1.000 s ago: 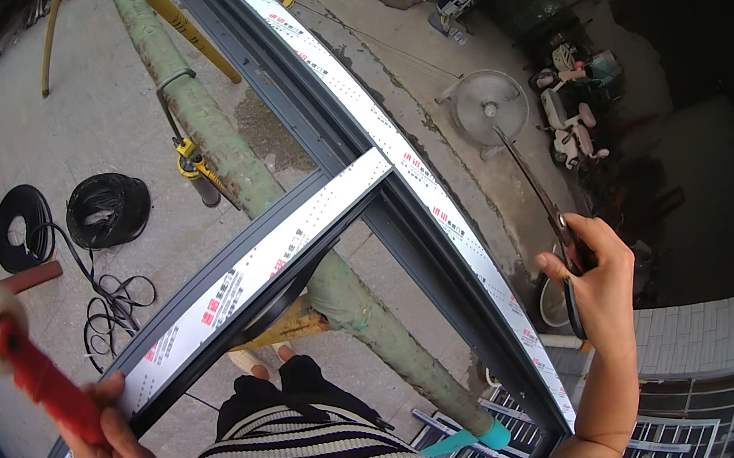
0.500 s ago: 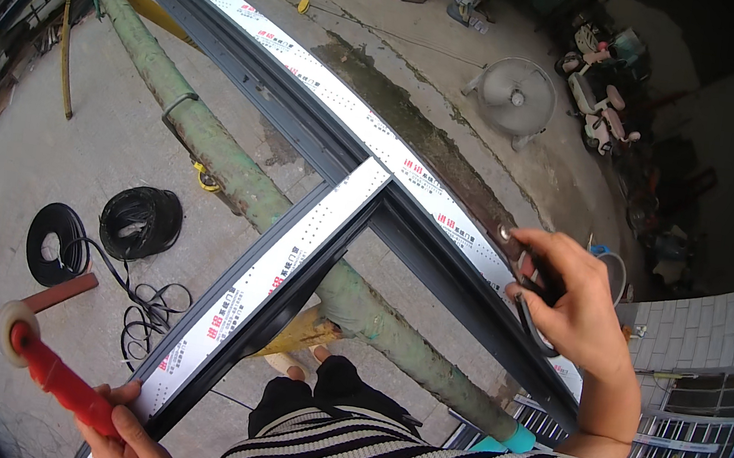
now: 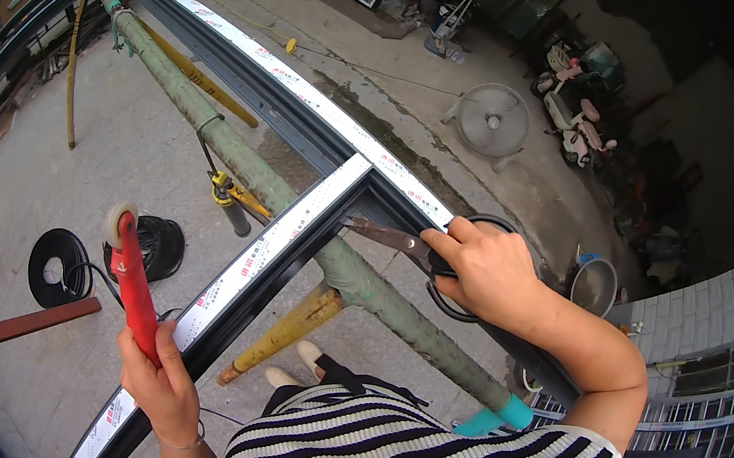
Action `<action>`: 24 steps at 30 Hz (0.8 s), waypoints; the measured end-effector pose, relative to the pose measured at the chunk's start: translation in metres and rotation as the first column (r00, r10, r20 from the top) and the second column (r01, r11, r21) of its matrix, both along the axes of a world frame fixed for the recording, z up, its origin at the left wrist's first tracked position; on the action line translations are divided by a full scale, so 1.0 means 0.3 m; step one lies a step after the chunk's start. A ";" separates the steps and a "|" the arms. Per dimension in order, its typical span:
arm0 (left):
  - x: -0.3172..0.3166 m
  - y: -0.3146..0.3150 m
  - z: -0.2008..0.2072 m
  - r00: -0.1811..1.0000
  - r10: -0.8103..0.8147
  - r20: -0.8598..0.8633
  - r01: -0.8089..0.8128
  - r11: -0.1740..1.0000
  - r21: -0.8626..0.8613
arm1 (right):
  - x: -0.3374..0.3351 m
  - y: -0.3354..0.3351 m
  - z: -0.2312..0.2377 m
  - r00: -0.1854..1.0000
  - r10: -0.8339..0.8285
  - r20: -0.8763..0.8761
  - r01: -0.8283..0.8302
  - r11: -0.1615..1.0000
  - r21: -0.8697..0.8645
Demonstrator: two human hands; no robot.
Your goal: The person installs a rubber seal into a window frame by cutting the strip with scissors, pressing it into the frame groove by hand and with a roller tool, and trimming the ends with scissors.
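My left hand (image 3: 166, 383) is closed around the red handle of a hand roller (image 3: 136, 296), its pale wheel pointing up and away from me. This hand is beside the crossbar (image 3: 267, 248) of a dark window or door frame, whose top carries white printed film. My right hand (image 3: 491, 269) grips a pair of scissors (image 3: 395, 238) by the large black loop handles. The scissor blades point left, their tips at the inner dark edge of the crossbar, near where it meets the long frame rail (image 3: 310, 101). Whether they touch anything there I cannot tell.
A green pipe (image 3: 173, 78) runs beneath the frame, with a yellow leg (image 3: 284, 334). A yellow-and-black tool (image 3: 228, 192) hangs by it. Coils of black strip (image 3: 56, 267) and a brown bar (image 3: 30, 324) are on the floor. A fan (image 3: 491, 120) stands beyond the frame.
My right hand has moved left with the scissors, bringing the blades to the crossbar. My left hand has lifted the roller, now more upright. The view has shifted slightly.
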State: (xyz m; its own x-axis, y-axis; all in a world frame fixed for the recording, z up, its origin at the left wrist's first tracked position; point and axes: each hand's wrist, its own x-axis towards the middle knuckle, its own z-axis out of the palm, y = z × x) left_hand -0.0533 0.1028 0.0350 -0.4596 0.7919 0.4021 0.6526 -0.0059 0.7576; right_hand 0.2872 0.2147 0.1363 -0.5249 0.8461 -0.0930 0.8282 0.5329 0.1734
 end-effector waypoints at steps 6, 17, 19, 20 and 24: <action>-0.017 0.000 -0.006 0.997 -0.051 -0.060 0.051 0.999 0.005 | -0.002 0.045 0.013 0.994 -0.018 0.104 0.020 1.000 -0.020; -0.009 -0.004 -0.007 1.000 -0.019 0.001 0.019 1.000 -0.010 | -0.010 0.053 0.031 0.993 0.002 0.122 0.007 0.998 -0.069; -0.013 -0.002 -0.012 1.000 -0.021 -0.004 0.021 1.000 -0.006 | -0.005 0.047 0.038 0.994 0.016 0.109 -0.010 0.999 -0.054; -0.010 -0.003 -0.012 1.000 -0.025 -0.009 0.025 1.000 -0.001 | 0.000 0.043 0.042 0.995 0.028 0.095 -0.025 0.999 -0.036; -0.003 -0.003 0.001 0.998 -0.027 0.059 0.028 0.999 -0.027 | -0.008 0.060 0.030 0.995 0.039 0.094 -0.030 0.996 -0.086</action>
